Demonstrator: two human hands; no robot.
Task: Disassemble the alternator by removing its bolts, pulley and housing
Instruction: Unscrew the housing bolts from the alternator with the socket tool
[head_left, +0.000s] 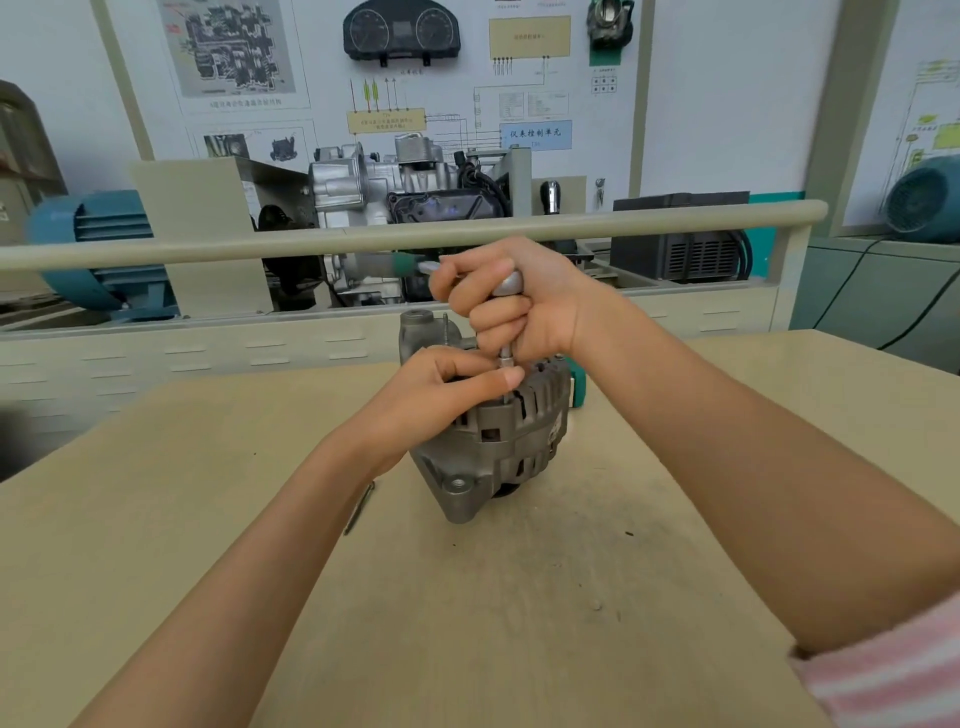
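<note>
A: What do we see on the table (519, 597)?

B: We see the alternator (493, 436) standing near the middle of the beige table, a little toward the far edge. Its housing is grey cast metal with many ventilation slots around the side. At the lower front there is a mounting ear with a round threaded hole, and at the far top there is another rounded lug. A thin stud (445, 328) stands upright on the top, just beside that lug.

A: And our hands?

B: Our right hand (524, 306) is curled tight around a ratchet wrench (506, 285). The rounded metal head shows between the fingers, and the green handle points away to the left. A short metal extension (505, 356) goes straight down from the fist to the top of the alternator. We cannot see the bolt itself; it is hidden under the fingers.

A: What does the left one do?

B: Our left hand (447, 395) rests on the top of the housing. Its thumb and first fingers pinch the lower end of the extension, where it meets the alternator.

A: Anything else near it?

B: A green object (577, 387) is partly hidden just behind the alternator on the right; we cannot tell what it is. A thin dark rod (358, 509) lies on the table, partly under our left forearm. The table surface in front of the alternator has dark dirty marks.
</note>
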